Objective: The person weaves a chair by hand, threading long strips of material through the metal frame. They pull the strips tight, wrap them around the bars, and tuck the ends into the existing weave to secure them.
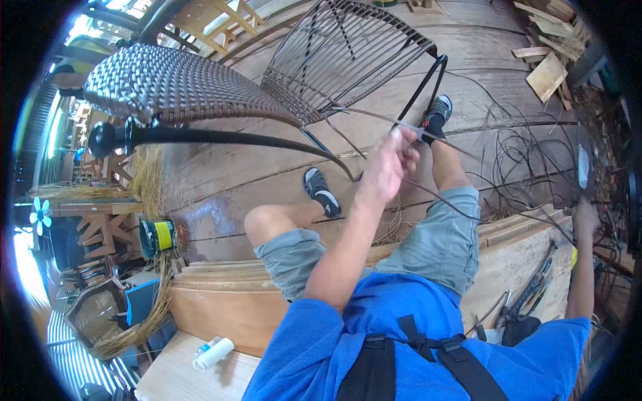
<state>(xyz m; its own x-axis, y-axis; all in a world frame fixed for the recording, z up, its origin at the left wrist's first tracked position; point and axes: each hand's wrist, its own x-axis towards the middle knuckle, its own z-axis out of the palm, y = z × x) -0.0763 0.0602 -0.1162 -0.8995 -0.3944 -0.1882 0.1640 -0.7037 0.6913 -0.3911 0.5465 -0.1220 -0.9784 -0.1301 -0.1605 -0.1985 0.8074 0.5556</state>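
My left hand is closed on a thin brown strand, in front of a woven chair with a black frame. Strands run from the fingers toward the chair and off to the right. Brown weave covers the chair's near panel, while its far panel shows spaced strands with gaps. My right hand is stretched far out to the right and blurred, so its fingers cannot be made out. Just above it is a dark object with a pale patch.
Loose strands lie tangled on the floor at right. Stacked boards are beside my legs, with pliers-like tools on a board at right. A white bottle, a yellow-banded spool and wood scraps are around.
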